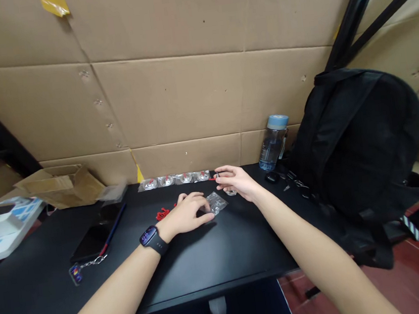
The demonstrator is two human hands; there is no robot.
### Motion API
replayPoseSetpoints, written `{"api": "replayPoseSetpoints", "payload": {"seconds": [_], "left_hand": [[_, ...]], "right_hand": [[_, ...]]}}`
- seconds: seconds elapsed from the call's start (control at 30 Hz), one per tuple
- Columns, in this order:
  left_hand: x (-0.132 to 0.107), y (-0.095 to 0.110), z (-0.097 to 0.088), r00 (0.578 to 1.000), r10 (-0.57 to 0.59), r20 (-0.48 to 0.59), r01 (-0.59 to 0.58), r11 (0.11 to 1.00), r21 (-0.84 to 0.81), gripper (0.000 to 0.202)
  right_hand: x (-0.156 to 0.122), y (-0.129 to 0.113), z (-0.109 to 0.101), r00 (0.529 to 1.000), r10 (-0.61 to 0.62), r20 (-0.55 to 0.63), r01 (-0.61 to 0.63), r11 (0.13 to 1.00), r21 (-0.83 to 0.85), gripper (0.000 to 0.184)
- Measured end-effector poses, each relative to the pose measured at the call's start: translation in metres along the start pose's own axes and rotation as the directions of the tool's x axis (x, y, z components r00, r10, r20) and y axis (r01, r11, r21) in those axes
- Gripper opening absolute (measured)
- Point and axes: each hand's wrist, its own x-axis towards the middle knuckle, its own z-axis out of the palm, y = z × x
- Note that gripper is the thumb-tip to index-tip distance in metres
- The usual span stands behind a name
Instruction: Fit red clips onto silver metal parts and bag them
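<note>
Here, both forearms reach forward from the near edge over a black desk with a smooth, matte top. The left hand lies palm down with its fingers loosely curled. It grips nothing, and its fingertips press on the near corner of a small plastic bag. The bag is clear and crinkled and lies flat at the middle of the desk, between the two hands. A dark wristwatch with a lit rectangular face sits on the left wrist.

The right hand is raised slightly beyond the bag, wrist bent inward. Its thumb and forefinger are closed in a pinch on a small piece that shows a bit of red. It is too small to make out further.

Just left of that pinch, a row of packets, clear and glossy with a red spot in each, lies along the back edge. A tangle of red bits lies just beside the left hand.

Further off:
- A flat black phone has a slim pen along its edge and a key ring near it.
- A folded cardboard box stands at the back left.
- A clear bottle with a pale blue cap stands upright beside a soft black backpack.
- Sheets of brown cardboard line the wall behind.
</note>
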Motion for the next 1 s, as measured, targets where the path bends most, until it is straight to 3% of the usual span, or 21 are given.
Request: {"api": "replayPoseSetpoints", "payload": {"seconds": [0.27,0.47,0.63,1.0], "left_hand": [[-0.006,-0.010,-0.002,0.994,-0.027,0.106,0.031,0.999,-0.040,0.039],[-0.007,-0.020,0.002,0.999,0.009,0.047,-0.007,0.999,-0.038,0.058],[-0.009,-0.021,0.003,0.995,0.055,0.078,-0.056,0.998,0.013,0.078],[-0.010,-0.008,0.002,0.997,0.061,0.040,-0.062,0.998,0.006,0.071]], "right_hand": [[0.001,0.003,-0.001,1.000,0.002,0.025,-0.001,1.000,-0.027,0.040],[0.003,0.005,-0.002,1.000,0.014,0.025,-0.012,0.998,-0.056,0.041],[0.004,0.005,-0.003,1.000,-0.015,0.016,0.016,0.997,-0.076,0.040],[0.005,0.012,-0.002,0.992,-0.120,0.044,0.127,0.972,-0.196,0.041]]}}
